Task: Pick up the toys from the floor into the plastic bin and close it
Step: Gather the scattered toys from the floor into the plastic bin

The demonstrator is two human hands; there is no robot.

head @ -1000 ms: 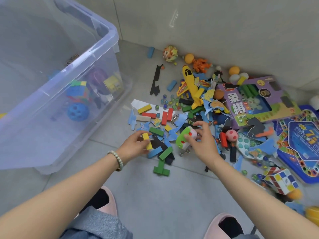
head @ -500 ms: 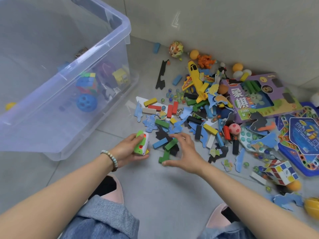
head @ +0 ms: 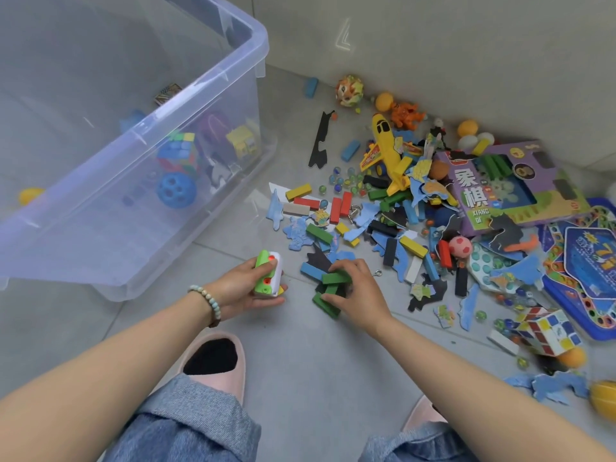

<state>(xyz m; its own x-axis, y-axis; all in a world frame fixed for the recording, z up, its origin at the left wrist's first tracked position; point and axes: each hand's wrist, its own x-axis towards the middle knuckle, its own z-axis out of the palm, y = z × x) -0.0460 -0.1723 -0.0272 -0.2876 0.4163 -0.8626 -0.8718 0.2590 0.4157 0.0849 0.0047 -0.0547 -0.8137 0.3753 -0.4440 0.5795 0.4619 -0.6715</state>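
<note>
Left hand (head: 245, 293) grips green-white toy (head: 266, 276), fingers curled round it. Right hand (head: 358, 295) pinches green blocks (head: 335, 279) on the floor (head: 300, 361). I see plastic bin (head: 206, 85) open-topped just left, toy pile (head: 410, 245) right.

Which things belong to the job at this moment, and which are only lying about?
In the job now:
left hand gripping the green and white toy
right hand gripping green blocks
plastic bin

Lying about, not yet touched:
yellow toy plane
purple game box
puzzle cube
</note>
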